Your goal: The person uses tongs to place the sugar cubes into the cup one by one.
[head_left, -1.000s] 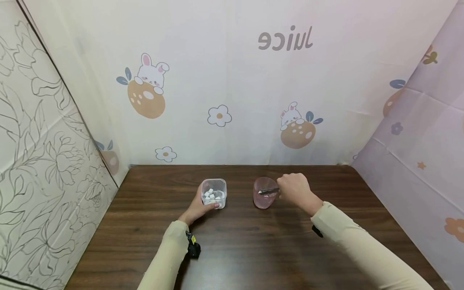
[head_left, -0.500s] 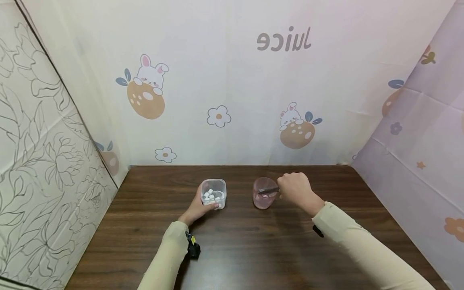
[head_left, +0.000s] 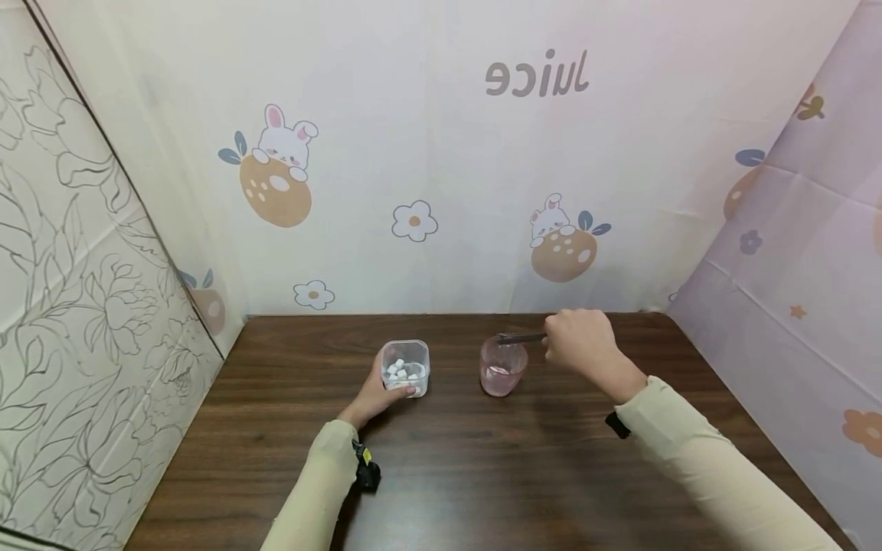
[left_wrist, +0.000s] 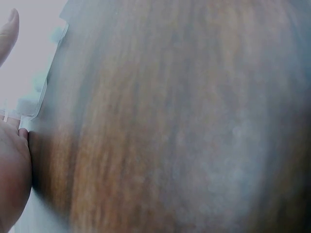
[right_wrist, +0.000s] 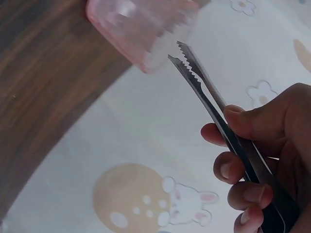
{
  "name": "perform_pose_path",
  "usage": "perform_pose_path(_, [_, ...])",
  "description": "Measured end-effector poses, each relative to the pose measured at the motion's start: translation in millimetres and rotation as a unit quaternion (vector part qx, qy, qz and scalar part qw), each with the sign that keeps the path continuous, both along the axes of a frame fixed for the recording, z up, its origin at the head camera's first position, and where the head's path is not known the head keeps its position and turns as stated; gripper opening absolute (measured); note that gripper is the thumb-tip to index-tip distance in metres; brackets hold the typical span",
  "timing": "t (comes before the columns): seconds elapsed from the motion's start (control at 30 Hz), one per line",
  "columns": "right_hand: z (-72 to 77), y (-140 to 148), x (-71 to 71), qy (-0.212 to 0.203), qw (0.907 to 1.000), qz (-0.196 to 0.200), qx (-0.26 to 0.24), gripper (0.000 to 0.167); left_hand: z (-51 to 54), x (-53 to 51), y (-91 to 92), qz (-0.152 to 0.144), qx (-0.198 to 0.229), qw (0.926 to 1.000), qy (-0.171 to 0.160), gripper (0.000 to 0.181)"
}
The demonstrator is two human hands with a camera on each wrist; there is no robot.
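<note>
My left hand [head_left: 377, 394] grips a clear square plastic container [head_left: 406, 352] from its left and near side, thumb across the front. Several small white pieces [head_left: 397, 370], like marshmallows or cubes, lie inside it. To the right stands a pink translucent cup [head_left: 501, 383] with something whitish at its bottom. My right hand [head_left: 582, 340] holds dark metal tongs [head_left: 521, 337] over the cup's far rim. In the right wrist view the tongs' serrated tips [right_wrist: 181, 51] are slightly apart with nothing between them, and thumb and fingers wrap the arms.
Both containers stand on a dark wooden table [head_left: 441, 474]. A printed cloth wall [head_left: 441, 153] rises directly behind the table's far edge. A floral panel [head_left: 89, 306] borders the left and another cloth [head_left: 813, 268] the right.
My right hand has lifted the tongs out of the pink cup and moved up and to the right. The left hand and the clear container have stayed in place.
</note>
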State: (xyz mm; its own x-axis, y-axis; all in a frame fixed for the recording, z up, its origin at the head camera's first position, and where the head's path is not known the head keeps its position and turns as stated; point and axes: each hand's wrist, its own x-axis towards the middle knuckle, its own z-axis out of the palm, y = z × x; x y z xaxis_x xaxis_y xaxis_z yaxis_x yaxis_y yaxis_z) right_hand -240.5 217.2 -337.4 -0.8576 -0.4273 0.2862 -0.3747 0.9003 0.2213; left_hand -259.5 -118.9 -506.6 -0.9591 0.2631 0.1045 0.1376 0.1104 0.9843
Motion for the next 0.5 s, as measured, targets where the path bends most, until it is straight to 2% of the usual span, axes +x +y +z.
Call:
perform_pose_path(0.17, [7.9, -7, 1.1, 0.005, 0.9998, 0.013, -0.014, 0.046, 0.5, 1.1, 0.2, 0.000, 0.001, 1.0000, 0.001, 0.097])
perform_pose_path(0.27, [8.2, -16, 1.3, 0.008, 0.9996, 0.022, -0.018, 0.045, 1.0, 1.2, 0.6, 0.000, -0.003, 1.0000, 0.000, 0.096])
perform_pose_path(0.5, [0.0, -43, -2.9, 0.024, 0.9983, 0.050, -0.016, 0.020, 0.6, 0.1, 1.3, 0.004, 0.003, 1.0000, 0.000, 0.095])
